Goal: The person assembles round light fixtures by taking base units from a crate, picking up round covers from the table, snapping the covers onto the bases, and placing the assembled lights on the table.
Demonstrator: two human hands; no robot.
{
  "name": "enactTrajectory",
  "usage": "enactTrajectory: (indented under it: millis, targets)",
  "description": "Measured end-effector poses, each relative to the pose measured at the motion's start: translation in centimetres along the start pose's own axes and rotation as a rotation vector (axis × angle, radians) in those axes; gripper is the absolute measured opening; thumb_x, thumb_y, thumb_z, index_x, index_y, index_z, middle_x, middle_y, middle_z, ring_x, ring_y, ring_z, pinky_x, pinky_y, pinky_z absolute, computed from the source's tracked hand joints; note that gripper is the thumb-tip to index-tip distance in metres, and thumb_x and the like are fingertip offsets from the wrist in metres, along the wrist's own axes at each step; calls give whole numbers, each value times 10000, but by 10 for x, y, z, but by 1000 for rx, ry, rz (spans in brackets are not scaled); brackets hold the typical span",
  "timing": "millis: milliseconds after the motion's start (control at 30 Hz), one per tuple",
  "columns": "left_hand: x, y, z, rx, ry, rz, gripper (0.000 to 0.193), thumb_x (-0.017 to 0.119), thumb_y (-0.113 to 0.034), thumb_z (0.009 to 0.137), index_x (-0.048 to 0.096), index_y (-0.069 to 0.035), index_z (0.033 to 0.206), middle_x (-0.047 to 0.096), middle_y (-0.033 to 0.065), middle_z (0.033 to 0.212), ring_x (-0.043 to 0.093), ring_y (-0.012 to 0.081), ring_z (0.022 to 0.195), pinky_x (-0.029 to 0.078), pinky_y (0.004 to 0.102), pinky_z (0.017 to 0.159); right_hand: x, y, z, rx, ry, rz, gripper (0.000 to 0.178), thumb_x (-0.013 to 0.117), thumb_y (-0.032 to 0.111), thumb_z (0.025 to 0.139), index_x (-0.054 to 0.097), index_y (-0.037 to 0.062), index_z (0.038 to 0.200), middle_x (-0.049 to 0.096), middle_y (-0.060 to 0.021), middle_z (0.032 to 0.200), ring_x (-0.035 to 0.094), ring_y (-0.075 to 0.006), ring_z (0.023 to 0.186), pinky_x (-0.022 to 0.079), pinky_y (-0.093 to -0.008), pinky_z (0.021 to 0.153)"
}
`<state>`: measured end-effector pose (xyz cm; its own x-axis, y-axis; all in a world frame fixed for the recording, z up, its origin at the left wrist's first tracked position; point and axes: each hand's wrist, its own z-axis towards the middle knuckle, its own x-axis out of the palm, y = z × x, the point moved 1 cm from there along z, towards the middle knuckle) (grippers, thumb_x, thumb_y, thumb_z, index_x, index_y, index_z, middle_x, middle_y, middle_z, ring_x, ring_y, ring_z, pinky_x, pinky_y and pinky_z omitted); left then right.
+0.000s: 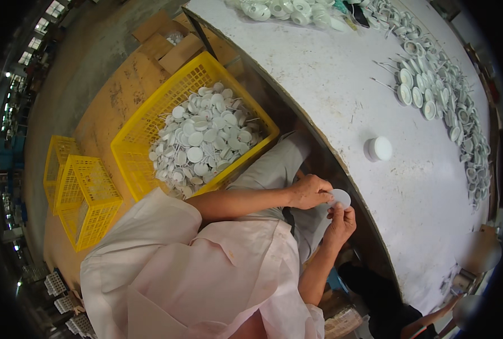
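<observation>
A round white disc (pixel 340 198) is held over my lap at the table's edge. My left hand (pixel 309 192) pinches its left side with closed fingers. From below, my right hand (pixel 340 223) grips the lower rim between thumb and fingers. On the table, a short white cylinder (pixel 382 148), perhaps a stack of such discs, stands beyond my hands. By my left leg, a yellow plastic basket (pixel 141 121) holds a heap of white round parts (pixel 197 133), some with thin wires. The underside of the held disc is hidden.
Along the far right of the white table (pixel 319 73) lies a long pile of white round parts with wires (pixel 426 90). Bagged white parts (pixel 296 10) lie at the top. Yellow crates (pixel 87 198) and cardboard boxes (pixel 178 51) sit on the left. A co-worker's arm (pixel 432 319) shows lower right.
</observation>
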<state>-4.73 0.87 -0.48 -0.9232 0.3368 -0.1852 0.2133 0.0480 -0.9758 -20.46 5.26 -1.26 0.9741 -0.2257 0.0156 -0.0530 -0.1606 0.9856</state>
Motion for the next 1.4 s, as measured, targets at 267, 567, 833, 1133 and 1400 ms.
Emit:
enactTrajectory:
  millis: [267, 567, 833, 1133, 1400]
  targets:
    - [-3, 15, -10, -67, 80, -22, 186, 641, -174, 796, 667, 1, 852, 665, 121, 747, 620, 156, 669, 467, 288, 620, -4, -15, -8, 32, -10, -116, 138, 678, 118, 823, 607, 5, 860, 598, -33, 693, 516, -77, 598, 404, -193, 550]
    - [10, 5, 2, -49, 49, -60, 195, 694, -197, 753, 677, -15, 820, 658, 117, 716, 622, 151, 643, 479, 271, 611, -21, -8, -6, 9, -19, -26, 88, 646, 56, 820, 611, 7, 885, 567, 3, 762, 492, -56, 649, 390, -192, 573]
    - [6, 1, 3, -235, 71, -204, 167, 701, -119, 779, 669, 12, 877, 685, 105, 893, 634, 107, 774, 508, 229, 693, -50, 3, 5, -68, -74, -68, 57, 615, 6, 810, 600, 32, 858, 567, 14, 750, 497, -43, 663, 408, -192, 601]
    - [29, 9, 9, -189, 221, -201, 106, 619, -65, 842, 617, 34, 881, 647, 166, 1034, 605, 88, 835, 504, 230, 739, -254, 45, 123, -297, -719, -300, 164, 603, 151, 832, 622, 0, 894, 588, -22, 761, 490, -73, 630, 394, -215, 572]
    - [36, 16, 2, -238, 200, -205, 146, 646, -97, 819, 629, 43, 855, 676, 128, 969, 611, 73, 795, 499, 213, 684, -313, 40, 233, -65, -755, -385, 249, 639, 210, 761, 653, -27, 838, 619, -51, 680, 560, -140, 600, 449, -307, 563]
